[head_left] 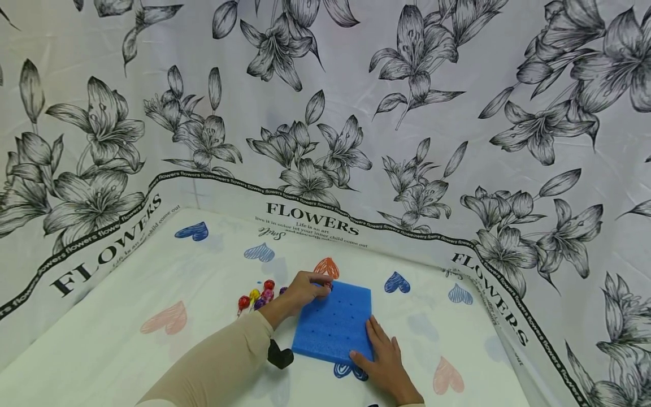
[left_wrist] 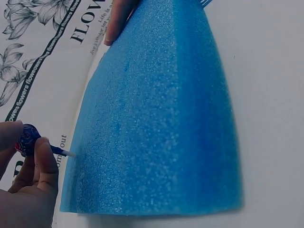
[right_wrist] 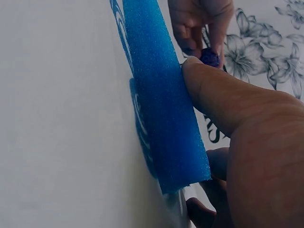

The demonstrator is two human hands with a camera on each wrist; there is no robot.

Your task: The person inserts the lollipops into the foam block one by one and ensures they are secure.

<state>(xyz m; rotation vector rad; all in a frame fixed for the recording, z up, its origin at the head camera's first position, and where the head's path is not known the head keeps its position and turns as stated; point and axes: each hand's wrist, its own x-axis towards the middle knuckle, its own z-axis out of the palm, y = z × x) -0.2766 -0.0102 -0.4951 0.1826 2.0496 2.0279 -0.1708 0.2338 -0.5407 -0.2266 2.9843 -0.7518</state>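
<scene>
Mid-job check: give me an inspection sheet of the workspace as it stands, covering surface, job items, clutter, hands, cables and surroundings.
Surface: white cloth printed with coloured hearts.
Job's things: blue foam block with rows of holes lies flat; a blue-wrapped lollipop is at its far left corner, stick tip at the foam edge.
Clutter: loose pile of lollipops left of the block; small black object near the block's near left corner.
Hands: left hand pinches the lollipop; right hand rests on the block's near right corner.
Cables: nothing seen.
Surroundings: flower-print backdrop lettered FLOWERS.
</scene>
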